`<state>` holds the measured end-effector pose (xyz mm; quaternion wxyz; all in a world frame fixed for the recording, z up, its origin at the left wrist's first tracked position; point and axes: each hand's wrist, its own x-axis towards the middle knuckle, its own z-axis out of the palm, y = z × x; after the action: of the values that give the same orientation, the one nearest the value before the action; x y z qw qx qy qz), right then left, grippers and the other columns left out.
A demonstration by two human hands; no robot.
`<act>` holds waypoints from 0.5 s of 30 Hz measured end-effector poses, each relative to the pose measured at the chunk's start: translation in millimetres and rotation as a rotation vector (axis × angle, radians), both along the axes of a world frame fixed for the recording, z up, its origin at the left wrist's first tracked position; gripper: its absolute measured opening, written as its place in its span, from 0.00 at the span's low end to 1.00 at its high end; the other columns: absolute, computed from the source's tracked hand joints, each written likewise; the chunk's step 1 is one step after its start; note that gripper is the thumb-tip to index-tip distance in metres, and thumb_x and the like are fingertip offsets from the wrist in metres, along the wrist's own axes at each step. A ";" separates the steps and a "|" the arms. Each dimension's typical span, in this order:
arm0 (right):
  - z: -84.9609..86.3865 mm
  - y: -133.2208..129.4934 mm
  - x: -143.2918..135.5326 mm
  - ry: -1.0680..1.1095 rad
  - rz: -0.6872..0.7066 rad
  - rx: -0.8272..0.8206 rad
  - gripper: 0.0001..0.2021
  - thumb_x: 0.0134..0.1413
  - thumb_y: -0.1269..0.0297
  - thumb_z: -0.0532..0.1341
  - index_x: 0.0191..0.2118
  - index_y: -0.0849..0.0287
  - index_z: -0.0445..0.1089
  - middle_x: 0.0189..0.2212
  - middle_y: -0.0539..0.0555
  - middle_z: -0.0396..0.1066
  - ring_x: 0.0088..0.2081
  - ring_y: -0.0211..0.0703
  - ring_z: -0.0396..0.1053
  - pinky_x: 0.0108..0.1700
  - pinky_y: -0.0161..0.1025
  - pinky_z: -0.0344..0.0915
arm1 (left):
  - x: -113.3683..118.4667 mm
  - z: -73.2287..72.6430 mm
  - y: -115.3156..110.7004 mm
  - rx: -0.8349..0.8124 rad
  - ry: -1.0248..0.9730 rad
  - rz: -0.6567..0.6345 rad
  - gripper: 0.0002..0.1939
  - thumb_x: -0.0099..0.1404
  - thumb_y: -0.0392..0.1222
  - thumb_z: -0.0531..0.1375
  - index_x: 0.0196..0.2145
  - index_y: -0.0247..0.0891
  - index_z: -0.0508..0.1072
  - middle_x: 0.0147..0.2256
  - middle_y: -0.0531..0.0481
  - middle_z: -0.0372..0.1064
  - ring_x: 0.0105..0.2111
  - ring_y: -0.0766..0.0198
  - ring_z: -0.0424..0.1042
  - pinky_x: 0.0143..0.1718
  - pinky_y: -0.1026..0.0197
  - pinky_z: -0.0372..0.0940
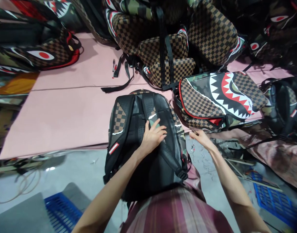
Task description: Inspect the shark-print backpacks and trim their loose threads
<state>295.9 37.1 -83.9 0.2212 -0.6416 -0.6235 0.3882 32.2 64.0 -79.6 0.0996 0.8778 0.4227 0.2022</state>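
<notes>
A black backpack (148,171) with brown checkered and camouflage sides rests at the table edge against my body, its shoulder straps facing up. My left hand (153,138) lies on the right-hand strap with its fingers spread. To the right of the bag, my right hand (199,138) is closed, thumb and fingers together. A thin dark bit shows at its fingertips, too small to name. Just beyond that hand lies a checkered backpack (204,97) with a shark-mouth print and red trim, its zip partly undone.
Checkered bags (172,48) are heaped at the back of the pink tabletop (66,116). Another shark-print bag (41,55) lies at the far left. Loose black straps (119,87) and a small red pen-like item (113,66) lie nearby. Blue plastic crates (62,210) sit below.
</notes>
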 end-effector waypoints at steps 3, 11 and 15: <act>1.3 -17.0 0.8 -0.153 0.029 0.135 0.10 0.49 0.57 0.61 0.32 0.57 0.74 0.30 0.52 0.71 0.33 0.43 0.68 0.34 0.35 0.59 | 3.7 -3.7 -0.2 0.001 -0.007 0.022 0.05 0.61 0.39 0.58 0.34 0.44 0.74 0.44 0.54 0.72 0.58 0.50 0.54 0.58 0.32 0.37; -20.8 0.2 -54.6 -0.126 -0.211 0.249 0.10 0.53 0.66 0.52 0.34 0.59 0.71 0.32 0.53 0.69 0.33 0.42 0.66 0.35 0.36 0.60 | 2.7 -7.3 -5.6 0.005 -0.016 0.027 0.07 0.64 0.39 0.55 0.36 0.44 0.74 0.45 0.54 0.72 0.58 0.52 0.55 0.59 0.35 0.37; -27.6 -1.3 -40.2 0.051 -0.397 0.221 0.18 0.57 0.56 0.48 0.37 0.63 0.69 0.30 0.53 0.69 0.32 0.42 0.66 0.36 0.37 0.61 | 2.3 -10.8 -7.7 0.003 -0.043 0.038 0.07 0.64 0.38 0.55 0.36 0.44 0.73 0.45 0.54 0.72 0.58 0.52 0.55 0.59 0.35 0.37</act>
<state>255.7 35.8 -111.5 0.3778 -0.7135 -0.5180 0.2826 34.5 56.3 -90.4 0.1033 0.8652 0.4369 0.2235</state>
